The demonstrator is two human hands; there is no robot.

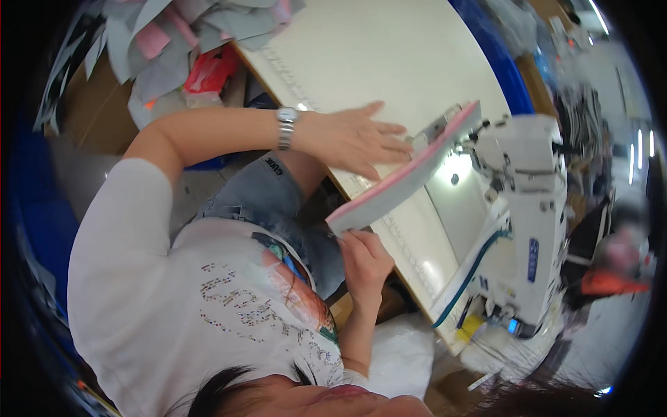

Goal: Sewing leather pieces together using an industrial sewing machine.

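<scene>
A long pink-and-white padded fabric strip (406, 182) lies slantwise across the edge of the white sewing table (375, 55), with its far end at the needle area of a white sewing machine (531, 208). My left hand (354, 139), with a silver watch (286, 126) on the wrist, lies flat on the strip with its fingers spread. My right hand (365, 260) is closed around the strip's near end, below the table edge.
A heap of grey and pink fabric pieces (180, 35) and a red bag (208, 69) sit at the upper left beside the table. A teal cable (472, 271) runs along the machine's near side. Blurred workshop clutter fills the right.
</scene>
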